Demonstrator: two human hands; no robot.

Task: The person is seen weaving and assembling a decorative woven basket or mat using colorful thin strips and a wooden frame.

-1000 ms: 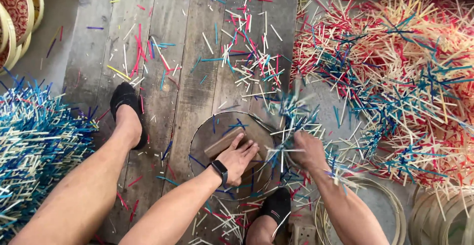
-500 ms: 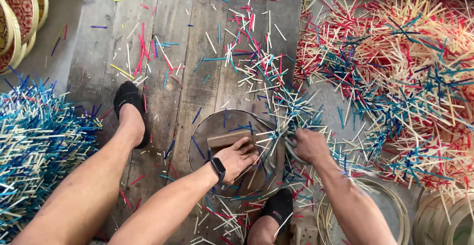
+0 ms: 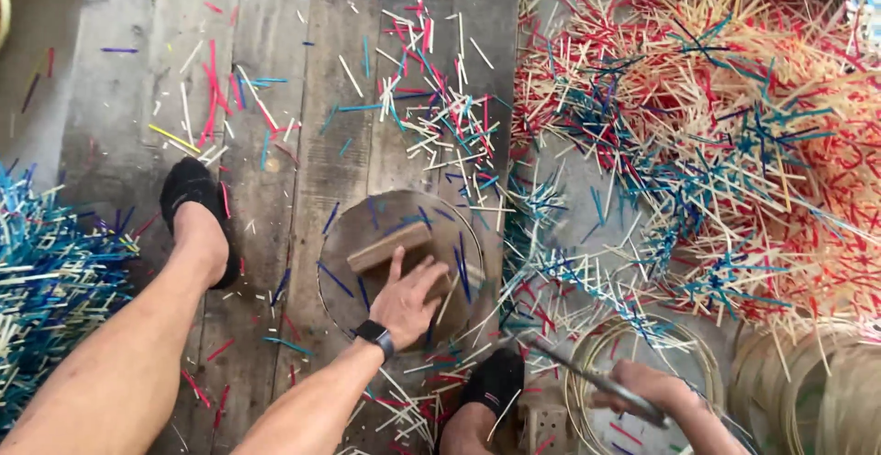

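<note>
**Left hand on wooden block, right hand gripping metal tool, floor strewn with sticks**

Open room: the plank floor point(image 3: 275, 143) is barest at upper left, with only scattered coloured sticks point(image 3: 431, 116) on it. The right half is crowded by a large heap of woven stick pieces point(image 3: 734, 125) in red, blue and natural tones, running off the top and right edges. A second mass of blue and pale sticks point(image 3: 46, 281) fills the left edge. Bare ground between the two is a narrow band around the round wooden disc point(image 3: 349, 262).

Hands: left hand point(image 3: 408, 299), with a dark wristwatch point(image 3: 374, 336) on the wrist, lies flat and spread, palm down, on the disc; its fingertips touch a rectangular wooden block point(image 3: 390, 246) that rests tilted on the disc. It presses rather than clasps. Right hand point(image 3: 642, 391) is at the lower right, fingers closed round the handle of a long thin metal tool point(image 3: 569, 368), whose shaft points up and left towards the disc.

Containers: round woven rims point(image 3: 642, 345) lie at lower right, beneath the right hand; loose sticks show inside the nearest ring. More rims point(image 3: 817, 391) are stacked at the right edge; exact number cannot be told.

Counts: one disc, one block, one tool, two dark slippers point(image 3: 188, 198) point(image 3: 496, 382), one per foot. Sticks too many to count.
</note>
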